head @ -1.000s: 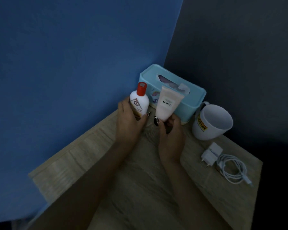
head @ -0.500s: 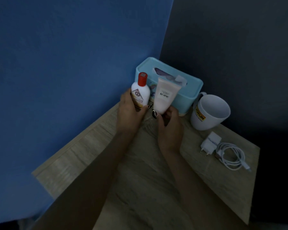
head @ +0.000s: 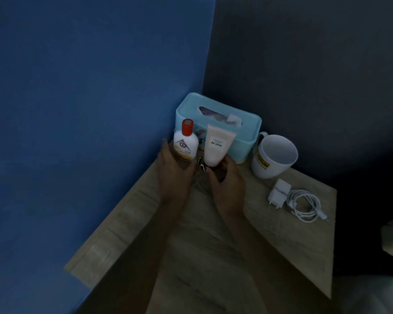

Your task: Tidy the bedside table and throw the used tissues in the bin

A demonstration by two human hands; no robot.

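White bottle (head: 185, 145) in left hand (head: 174, 172) & pale tube (head: 216, 146) in right hand (head: 227, 180), both gripped upright, have moved back w/ hands to touch tissue box (head: 247, 132) at 12 on bedside table (head: 281, 234). Lining-up nearly done; no used tissues visible.

Around one tissue box (head: 218, 130) on the worktop (head: 213, 257) stand one bottle (head: 186, 143), one tube (head: 217, 146), one mug (head: 273, 156), and one charger (head: 278, 193) with one coiled cable (head: 304, 206).
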